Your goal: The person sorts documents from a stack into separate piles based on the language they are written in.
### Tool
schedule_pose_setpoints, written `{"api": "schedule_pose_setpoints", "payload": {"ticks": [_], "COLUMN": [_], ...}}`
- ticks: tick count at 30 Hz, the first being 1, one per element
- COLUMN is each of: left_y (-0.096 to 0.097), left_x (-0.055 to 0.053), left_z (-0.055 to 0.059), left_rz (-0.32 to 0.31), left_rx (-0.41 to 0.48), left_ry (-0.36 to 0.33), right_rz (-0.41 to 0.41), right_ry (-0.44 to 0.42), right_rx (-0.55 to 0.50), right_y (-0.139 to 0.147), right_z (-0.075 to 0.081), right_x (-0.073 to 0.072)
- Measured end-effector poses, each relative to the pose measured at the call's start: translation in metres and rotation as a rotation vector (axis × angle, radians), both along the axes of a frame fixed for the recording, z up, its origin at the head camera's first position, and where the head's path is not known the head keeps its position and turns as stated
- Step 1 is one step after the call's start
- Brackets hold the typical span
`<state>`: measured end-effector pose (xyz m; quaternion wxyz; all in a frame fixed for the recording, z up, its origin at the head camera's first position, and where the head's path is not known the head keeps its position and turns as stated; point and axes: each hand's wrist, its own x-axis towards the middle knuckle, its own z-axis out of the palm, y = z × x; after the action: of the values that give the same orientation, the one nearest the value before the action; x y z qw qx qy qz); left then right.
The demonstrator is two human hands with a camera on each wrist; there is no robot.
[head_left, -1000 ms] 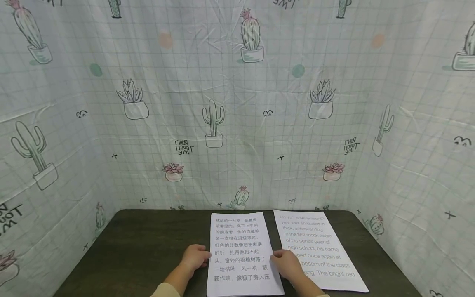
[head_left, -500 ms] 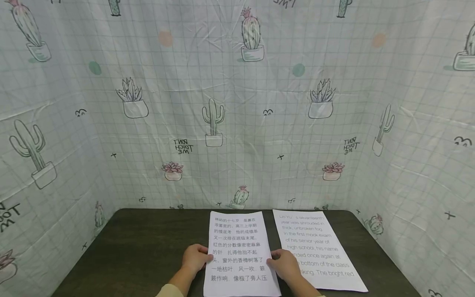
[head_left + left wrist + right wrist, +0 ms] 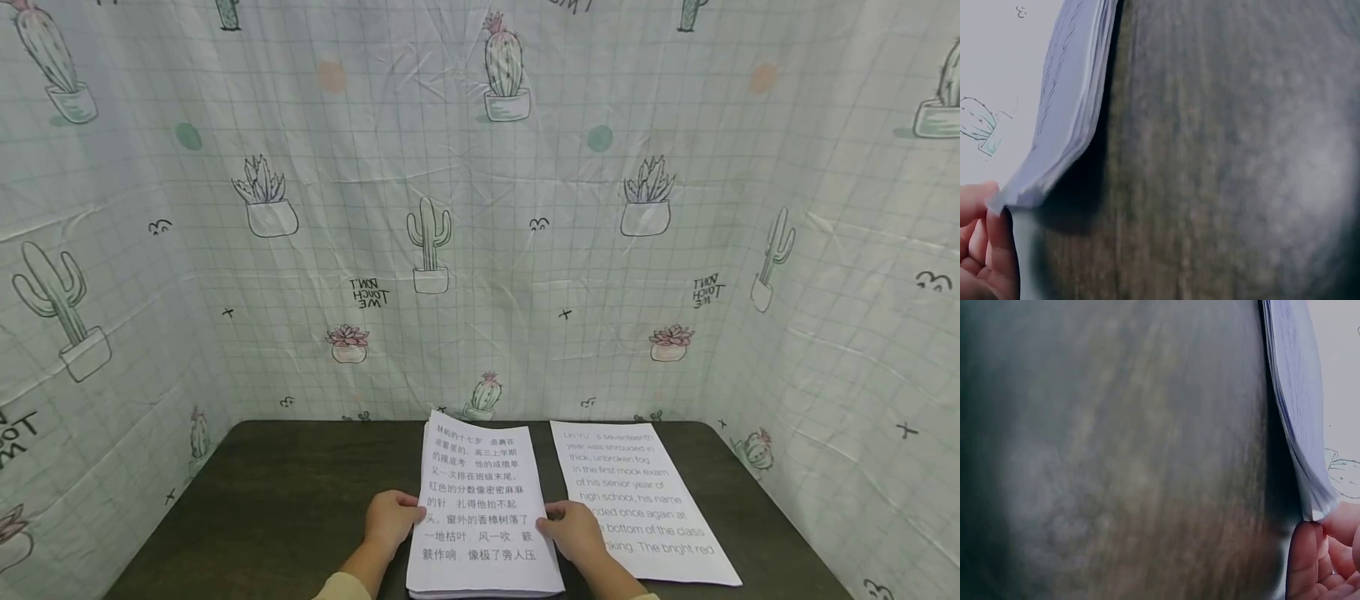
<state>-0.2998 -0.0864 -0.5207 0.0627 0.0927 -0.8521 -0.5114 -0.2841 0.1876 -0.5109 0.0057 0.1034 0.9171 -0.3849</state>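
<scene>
A stack of white sheets (image 3: 474, 508) printed with Chinese text is at the front middle of the table. My left hand (image 3: 390, 523) pinches its left edge, with the thumb on top. Opposite, my right hand (image 3: 576, 533) pinches the right edge the same way. In the left wrist view the stack (image 3: 1063, 112) bows upward from the fingers (image 3: 1000, 244), and its layered edges stand off the table. The right wrist view shows the stack (image 3: 1300, 412) also raised, gripped between thumb and fingers (image 3: 1304, 556). At the far left corner the top sheet sits out of line with those below.
To the right lies a white stack or sheet with English text (image 3: 637, 492), partly covered by my right hand. The dark wooden table (image 3: 285, 492) extends to the left. A curtain with cactus prints (image 3: 480, 250) hangs behind and along both sides.
Both hands have closed in on the edges of the Chinese-text stack and now lift it a little. Its far edge has risen, and the sheets at the far left corner have spread slightly.
</scene>
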Motion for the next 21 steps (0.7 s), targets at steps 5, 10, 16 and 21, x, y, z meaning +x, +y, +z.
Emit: {"api": "schedule_pose_setpoints", "payload": {"ticks": [5, 10, 16, 21], "left_y": [0.002, 0.002, 0.002, 0.005], "left_x": [0.0, -0.001, -0.003, -0.004], "left_z": [0.003, 0.004, -0.001, -0.007], "left_rz": [0.023, 0.04, 0.027, -0.023], "left_rx": [-0.059, -0.045, 0.135, 0.398], "left_ry": [0.056, 0.057, 0.04, -0.014], "right_rz": [-0.009, -0.004, 0.008, 0.0], "right_ry": [0.008, 0.009, -0.018, -0.025], "right_rx": [-0.032, -0.069, -0.1, -0.126], "right_y": [0.0, 0.004, 0.005, 0.004], "right_z": [0.0, -0.003, -0.005, -0.006], "right_x": [0.0, -0.001, -0.001, -0.001]}}
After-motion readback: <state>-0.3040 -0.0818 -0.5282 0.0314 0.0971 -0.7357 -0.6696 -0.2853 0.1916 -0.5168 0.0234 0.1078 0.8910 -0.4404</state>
